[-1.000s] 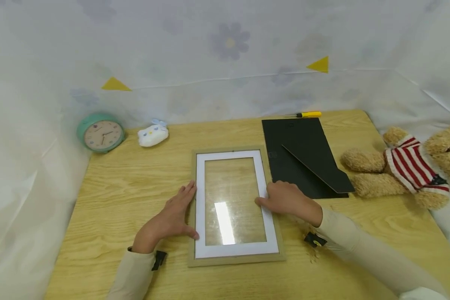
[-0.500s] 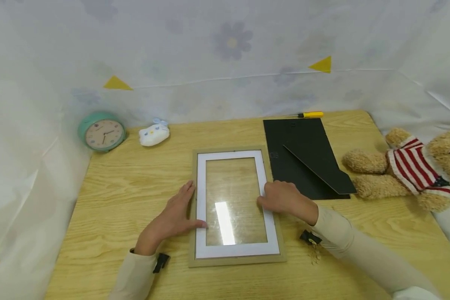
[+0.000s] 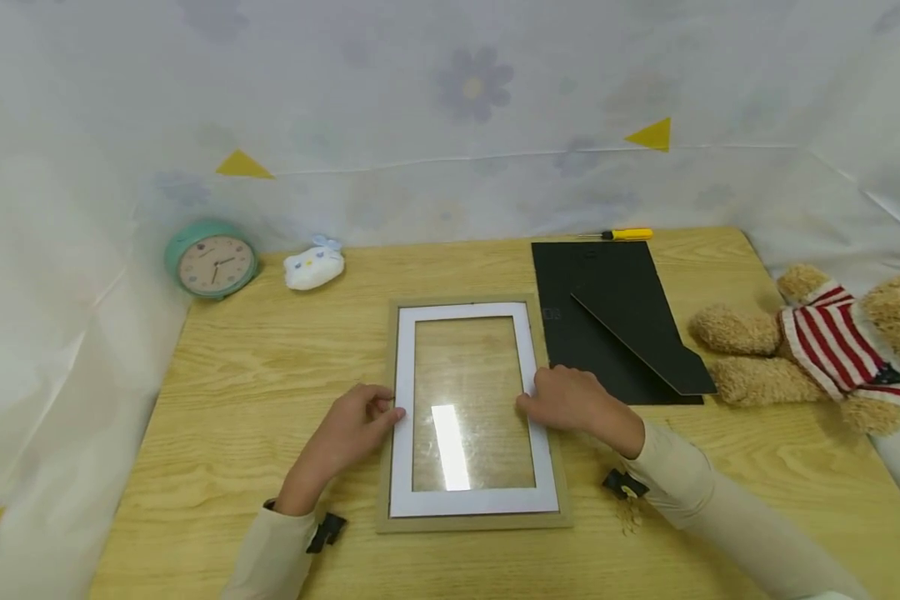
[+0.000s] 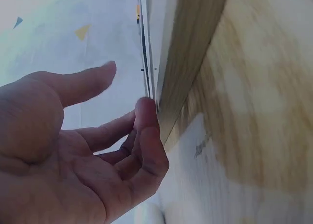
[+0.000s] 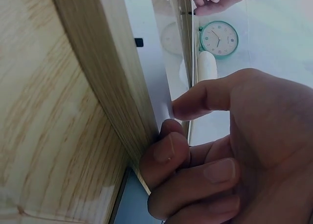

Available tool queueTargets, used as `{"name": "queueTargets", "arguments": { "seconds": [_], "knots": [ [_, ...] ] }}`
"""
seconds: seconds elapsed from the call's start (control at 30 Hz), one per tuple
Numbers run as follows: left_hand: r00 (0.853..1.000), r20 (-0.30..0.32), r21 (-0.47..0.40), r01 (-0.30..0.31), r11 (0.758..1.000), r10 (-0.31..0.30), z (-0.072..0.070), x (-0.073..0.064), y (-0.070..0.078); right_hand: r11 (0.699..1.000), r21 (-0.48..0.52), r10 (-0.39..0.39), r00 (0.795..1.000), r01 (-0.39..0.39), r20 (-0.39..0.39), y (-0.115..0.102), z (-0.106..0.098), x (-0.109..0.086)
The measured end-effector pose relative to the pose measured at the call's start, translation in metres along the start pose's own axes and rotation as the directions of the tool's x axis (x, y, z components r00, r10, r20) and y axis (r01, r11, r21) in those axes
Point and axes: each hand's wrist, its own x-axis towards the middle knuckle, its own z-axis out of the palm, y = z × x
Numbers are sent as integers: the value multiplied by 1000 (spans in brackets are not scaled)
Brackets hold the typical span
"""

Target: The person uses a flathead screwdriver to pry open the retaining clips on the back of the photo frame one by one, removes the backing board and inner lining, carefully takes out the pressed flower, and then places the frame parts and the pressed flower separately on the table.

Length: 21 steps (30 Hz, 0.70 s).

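A light wooden picture frame [image 3: 472, 524] lies flat on the table, with a white mat [image 3: 474, 502] inside it and a clear pane [image 3: 468, 367] showing the wood beneath. At the frame's left side is my left hand [image 3: 348, 429]; in the left wrist view its fingers curl, the index fingertip touches the edge, and the thumb [image 4: 90, 83] stands apart. My right hand [image 3: 573, 402] pinches the right strip of the mat. In the right wrist view its thumb [image 5: 200, 98] presses on the white strip and the index finger [image 5: 166, 153] curls at the frame's side.
A black backing board [image 3: 600, 271] with its stand leg lies right of the frame, below a yellow screwdriver [image 3: 630, 234]. A teddy bear [image 3: 832, 342] lies at the right. A green clock [image 3: 215, 262] and a white plush toy [image 3: 313, 267] stand at back left.
My left hand's thumb has drawn back from the mat, moved up the left edge, and its fingers have curled. My right hand stays at the mat's right strip.
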Motion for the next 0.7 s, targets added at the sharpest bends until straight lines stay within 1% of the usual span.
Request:
{"name": "queueTargets", "arguments": {
  "seconds": [0.13, 0.2, 0.27, 0.33, 0.4, 0.5, 0.6, 0.7],
  "knots": [
    [997, 29, -71, 78, 994, -76, 0, -1, 2, 1000, 8, 8, 1000, -8, 0, 0, 0, 0],
    [994, 55, -107, 99, 989, -93, 0, -3, 3, 1000, 13, 8, 1000, -8, 1, -1, 0, 0],
    [993, 70, -156, 107, 982, -97, 0, -4, 4, 1000, 13, 4, 1000, -4, 1, -1, 0, 0],
    [991, 86, -231, 119, 966, -101, 0, -5, 3, 1000, 14, -2, 1000, 2, 2, 0, 1, -1],
    [990, 91, -306, 127, 944, -104, 0, -7, 3, 1000, 26, -4, 1000, 4, 2, 1, 1, -2],
    [990, 96, -395, 136, 909, -106, -1, -9, 4, 998, 70, 0, 1000, 0, 1, 4, 2, -4],
    [990, 90, -443, 136, 886, -107, -7, -12, 2, 991, 134, -5, 1000, 5, -2, 8, 3, -6],
    [991, 74, -477, 130, 869, -107, -17, -16, -4, 983, 182, -16, 1000, 16, -2, 12, 2, -8]
  ]
}}
